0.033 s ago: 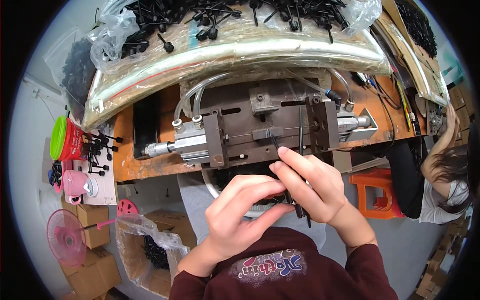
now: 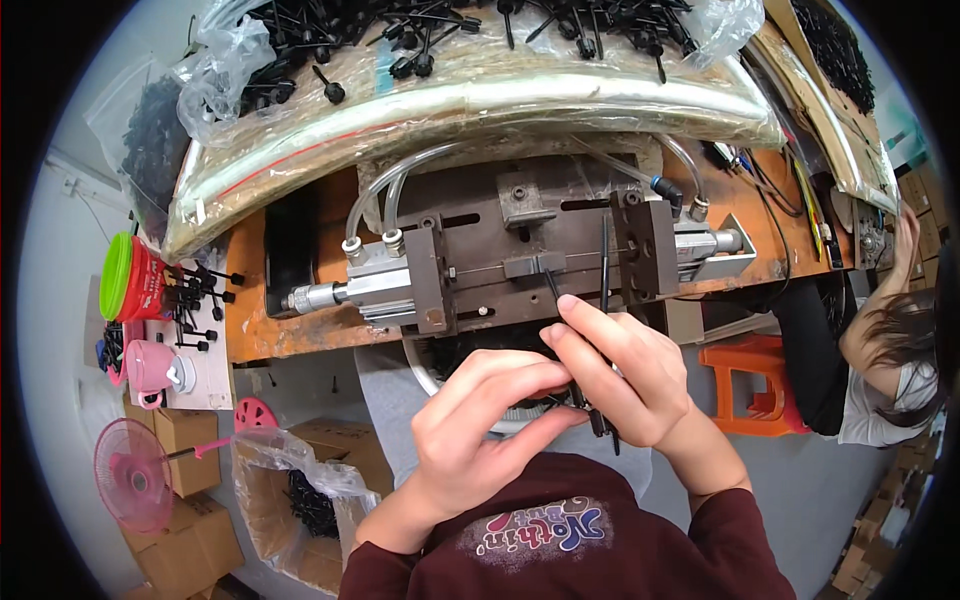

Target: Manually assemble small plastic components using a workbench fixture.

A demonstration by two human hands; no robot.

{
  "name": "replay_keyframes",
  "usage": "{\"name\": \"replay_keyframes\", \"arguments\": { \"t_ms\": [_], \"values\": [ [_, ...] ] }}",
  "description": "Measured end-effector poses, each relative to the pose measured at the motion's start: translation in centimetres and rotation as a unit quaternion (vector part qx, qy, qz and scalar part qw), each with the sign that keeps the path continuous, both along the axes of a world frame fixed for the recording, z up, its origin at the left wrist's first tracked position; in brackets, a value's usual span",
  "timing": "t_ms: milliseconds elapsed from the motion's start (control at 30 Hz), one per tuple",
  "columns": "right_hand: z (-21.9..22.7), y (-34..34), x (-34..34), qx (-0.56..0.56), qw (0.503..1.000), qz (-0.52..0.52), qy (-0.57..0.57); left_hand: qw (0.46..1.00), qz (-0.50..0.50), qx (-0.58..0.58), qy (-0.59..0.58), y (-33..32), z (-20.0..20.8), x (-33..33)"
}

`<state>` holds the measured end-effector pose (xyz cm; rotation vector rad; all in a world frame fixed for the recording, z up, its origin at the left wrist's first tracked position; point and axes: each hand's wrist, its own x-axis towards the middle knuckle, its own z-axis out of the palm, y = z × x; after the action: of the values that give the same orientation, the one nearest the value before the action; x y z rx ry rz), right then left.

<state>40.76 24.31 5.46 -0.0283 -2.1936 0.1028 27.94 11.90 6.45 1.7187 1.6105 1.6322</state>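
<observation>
- Nearest is the maroon sweatshirt [image 2: 640,540] of the person, its sleeves reaching to the wrists.
- The left hand [image 2: 490,415] is curved inward, thumb and fingertips beside the near ends of the black pieces; whether its grip is spread or pinching there, one cannot tell.
- The right hand [image 2: 625,375] lies palm down and bent across slender black rods [image 2: 605,260], its grip pinching them under the fingers; their exact number is hidden.
- The rods are in front of the person, just short of the fixture's middle. A longer one points up over the plate; a shorter stretch runs from the forefinger to the small grey block [image 2: 520,268], where contact is hard to tell.
- Below the bench edge, the white rim [image 2: 418,367] of a container shows behind the left hand, with dark pieces inside.
- To the lower left are a plastic-lined carton [image 2: 265,510] and a pink fan [image 2: 135,475].
- Beyond the hands, the brown metal fixture [image 2: 510,300] sits on the wooden bench [image 2: 255,325], with a silver cylinder [image 2: 380,285] at its left end and clear hoses [image 2: 398,200] curving up.
- At the left, a pink mug [image 2: 150,365] stands near a red tub [image 2: 148,280] with a green rim.
- At the right, a co-worker [image 2: 885,265] sits by an orange stool [image 2: 740,355].
- Farthest, past a plastic-wrapped ledge [image 2: 480,97], lies a heap of black round-headed parts [image 2: 424,65].
</observation>
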Motion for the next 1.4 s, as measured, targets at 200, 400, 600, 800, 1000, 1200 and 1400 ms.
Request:
{"name": "replay_keyframes", "arguments": {
  "t_ms": [200,400,600,800,1000,1200,1400],
  "values": [
    [-1.7,-0.6,0.5,0.009,1.000,-0.014,0.021,0.995,-0.052,-0.041,-0.072,-0.2,-0.5,0.1],
    [-1.9,-1.0,0.9,-0.048,0.999,-0.001,-0.006,0.996,-0.038,-0.031,-0.079,-0.2,-0.8,0.3],
    [-2.2,-0.9,1.5,-0.134,0.987,-0.081,0.045,0.997,0.021,-0.030,0.072,0.4,-1.2,-0.2],
    [-1.3,-1.3,2.2,-0.195,0.969,-0.142,0.048,0.971,0.072,-0.051,0.224,2.0,-3.1,-0.2],
    [-0.9,-2.3,4.1,-0.294,0.949,-0.108,0.032,0.938,0.079,-0.073,0.331,2.8,-3.2,-0.4],
    [-0.2,-2.4,4.4,-0.443,0.895,-0.052,0.023,0.927,0.066,-0.069,0.363,3.3,-2.8,-0.8],
    [0.1,-2.0,4.8,-0.352,0.931,-0.097,0.010,0.937,0.075,-0.064,0.336,3.3,-3.3,-0.8]
  ]
}}
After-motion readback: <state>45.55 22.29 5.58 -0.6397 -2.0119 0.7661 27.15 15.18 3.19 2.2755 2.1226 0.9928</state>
